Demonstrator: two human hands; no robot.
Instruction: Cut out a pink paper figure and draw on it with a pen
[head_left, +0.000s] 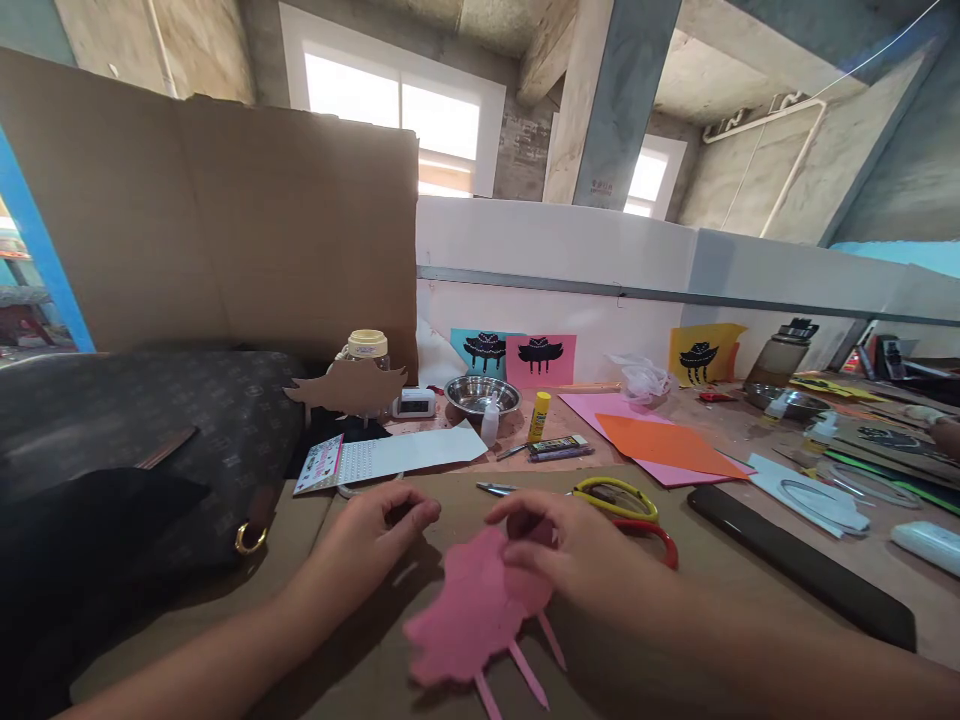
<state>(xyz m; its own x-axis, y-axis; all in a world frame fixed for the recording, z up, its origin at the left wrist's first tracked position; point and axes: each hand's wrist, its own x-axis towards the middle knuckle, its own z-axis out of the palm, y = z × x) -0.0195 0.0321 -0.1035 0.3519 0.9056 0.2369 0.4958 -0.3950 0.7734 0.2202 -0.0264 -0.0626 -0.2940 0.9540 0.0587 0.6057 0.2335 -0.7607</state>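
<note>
"What did the right hand (574, 550) have?"
"Its curled fingers lay over the upper right of the pink cut-out (476, 610); I couldn't tell whether they pinched it or merely touched."
"And the left hand (375, 535)?"
"Loosely curled, a narrow gap by the thumb, nothing visible inside."
"Where was the cut-out?"
"Between the forearms, above the brown cardboard (450, 487)."

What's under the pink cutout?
Brown cardboard shows around the pink cutout and between its narrow strips. Anything directly beneath its body is covered, and the right hand hides part of its upper right side.
</note>
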